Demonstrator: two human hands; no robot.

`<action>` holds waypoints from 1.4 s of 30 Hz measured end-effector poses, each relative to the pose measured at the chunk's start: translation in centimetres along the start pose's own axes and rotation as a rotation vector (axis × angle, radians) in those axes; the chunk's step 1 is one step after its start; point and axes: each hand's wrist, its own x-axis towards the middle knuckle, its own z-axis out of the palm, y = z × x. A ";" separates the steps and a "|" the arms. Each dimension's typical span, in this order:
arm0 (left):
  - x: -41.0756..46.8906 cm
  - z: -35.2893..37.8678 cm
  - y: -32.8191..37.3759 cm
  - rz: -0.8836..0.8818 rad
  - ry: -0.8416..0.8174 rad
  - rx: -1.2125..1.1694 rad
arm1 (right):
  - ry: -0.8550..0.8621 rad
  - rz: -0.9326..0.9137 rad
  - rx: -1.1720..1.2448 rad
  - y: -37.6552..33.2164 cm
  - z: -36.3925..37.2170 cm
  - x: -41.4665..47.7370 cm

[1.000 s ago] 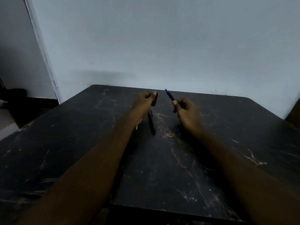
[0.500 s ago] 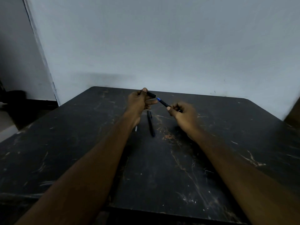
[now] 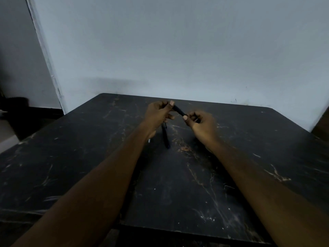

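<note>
Both hands hold one dark pen (image 3: 179, 110) above the far middle of the black table (image 3: 178, 184). My left hand (image 3: 157, 114) pinches the pen's cap end between thumb and fingers. The pen's other end is gripped by my right hand (image 3: 200, 123), just right of the left. The cap sits over the pen, so no blue tip shows. A second dark pen (image 3: 165, 137) lies flat on the table under the hands, pointing toward me.
The table is scratched dark marble-look, its far edge against a pale wall (image 3: 178, 50). A small white bit (image 3: 149, 140) lies beside my left wrist. A doorway and dark floor (image 3: 16, 111) open at the far left.
The hands came together. The cap in my left hand met the blue-tipped pen in my right and slid over it, hiding the blue tip.
</note>
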 end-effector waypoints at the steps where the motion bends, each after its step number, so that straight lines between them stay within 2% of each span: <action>1: 0.0 -0.1 0.0 0.012 -0.007 -0.001 | 0.002 -0.007 -0.008 0.0 0.0 0.0; 10: -0.2 -0.3 -0.1 0.063 -0.078 0.079 | -0.002 -0.027 -0.052 0.5 -0.3 0.1; 20: 0.1 0.2 -0.5 0.093 -0.082 0.103 | 0.013 -0.018 -0.060 0.5 -0.2 0.2; 30: -0.1 0.0 -0.1 0.121 -0.007 0.092 | -0.055 -0.058 -0.050 0.4 -0.1 0.2; 35: -0.2 -0.6 0.0 0.093 0.050 0.097 | -0.037 -0.021 -0.048 0.9 0.4 0.4; 38: 0.2 -1.1 -0.5 0.092 0.107 0.214 | 0.013 0.010 -0.108 1.6 0.6 0.8; 42: 0.5 -2.0 -1.0 0.113 0.207 0.511 | 0.004 0.068 -0.208 2.3 0.3 1.2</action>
